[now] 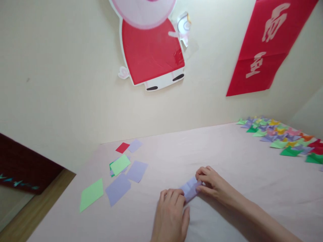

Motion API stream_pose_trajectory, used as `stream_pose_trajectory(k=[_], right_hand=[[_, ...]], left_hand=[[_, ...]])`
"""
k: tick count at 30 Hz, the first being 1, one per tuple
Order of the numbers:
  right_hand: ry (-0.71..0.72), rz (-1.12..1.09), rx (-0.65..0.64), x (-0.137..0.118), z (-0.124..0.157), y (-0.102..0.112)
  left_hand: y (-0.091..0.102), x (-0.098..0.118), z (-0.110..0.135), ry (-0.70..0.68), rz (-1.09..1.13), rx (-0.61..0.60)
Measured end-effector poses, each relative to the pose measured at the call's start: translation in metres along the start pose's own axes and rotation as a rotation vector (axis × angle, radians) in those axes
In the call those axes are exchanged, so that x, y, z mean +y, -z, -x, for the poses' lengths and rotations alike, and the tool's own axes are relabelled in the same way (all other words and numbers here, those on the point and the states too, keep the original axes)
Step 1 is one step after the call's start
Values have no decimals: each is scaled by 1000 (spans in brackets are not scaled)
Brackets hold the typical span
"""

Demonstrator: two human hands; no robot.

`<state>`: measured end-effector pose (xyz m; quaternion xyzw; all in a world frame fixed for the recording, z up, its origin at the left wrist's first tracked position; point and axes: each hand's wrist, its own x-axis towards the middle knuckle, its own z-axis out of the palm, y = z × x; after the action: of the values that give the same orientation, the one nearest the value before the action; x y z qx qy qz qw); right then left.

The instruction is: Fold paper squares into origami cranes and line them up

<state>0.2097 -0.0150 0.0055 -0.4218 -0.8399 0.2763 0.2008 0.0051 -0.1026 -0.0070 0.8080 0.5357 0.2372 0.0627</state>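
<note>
A folded light-purple sheet of origami paper (189,189) lies between my two hands, low over the pale cloth surface. My left hand (171,210) has its fingers curled together over the paper's left end, with the thumb apart below. At the paper's upper right end, my right hand (210,183) pinches it between thumb and bent fingers. Creases run across the strip, and both of its ends are partly hidden by my fingers.
Loose paper squares lie to the left: light green (92,195), purple (118,189) and red (122,148). Several rows of folded colourful paper pieces (290,151) stand at the right. The pale surface (176,154) meets a wall with a cartoon cutout (152,50) and a red banner (264,50).
</note>
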Motion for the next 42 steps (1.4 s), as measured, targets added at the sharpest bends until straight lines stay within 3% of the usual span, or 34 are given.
stream_pose_trajectory(k=[4, 8, 12, 42], right_hand=[[-85, 90, 13, -6, -16, -7], [-108, 171, 10, -10, -20, -12], [-95, 203, 9, -8, -20, -15], [-114, 319, 110, -6, -20, -31]], left_hand=[[-12, 0, 13, 26, -209, 82], [-29, -1, 20, -168, -261, -5], [-40, -1, 22, -125, -256, -3], [-31, 4, 15, -96, -289, -12]])
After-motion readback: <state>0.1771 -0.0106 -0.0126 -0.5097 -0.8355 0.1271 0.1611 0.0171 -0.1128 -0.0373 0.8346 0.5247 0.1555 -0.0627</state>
